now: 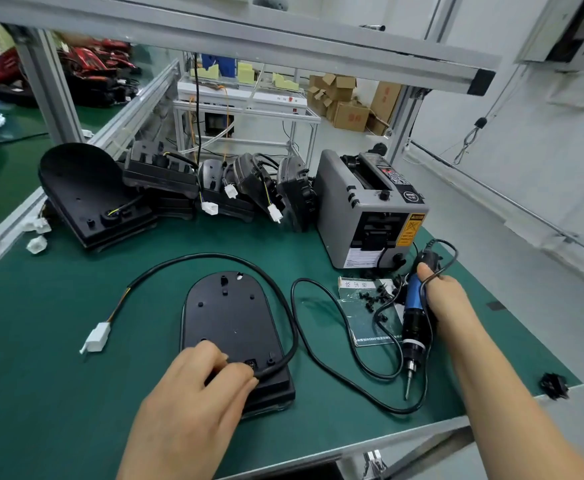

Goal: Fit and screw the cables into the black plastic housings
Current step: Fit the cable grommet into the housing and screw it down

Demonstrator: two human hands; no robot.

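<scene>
Now the left hand (193,386) lies on the near end of the black plastic housing (231,317), its fingers curled and pinching the black cable (249,260) where it meets the housing. The housing lies flat on the green counter (58,358), in front of the person. The cable arcs round the housing's far, rounded end and ends to the left in a white connector (97,337) lying on the mat. The right hand (448,299) grips a blue and black electric screwdriver (412,329), bit pointing down just above the counter; its power cord (318,351) loops between tool and housing. Small black screws (375,296) lie scattered just beside the screwdriver. Behind them stands a grey tape dispenser (370,209), and left of it more housings (152,185) with cables are piled. Aluminium framing (249,39) spans overhead; cardboard boxes (347,105) sit on the floor beyond.
</scene>
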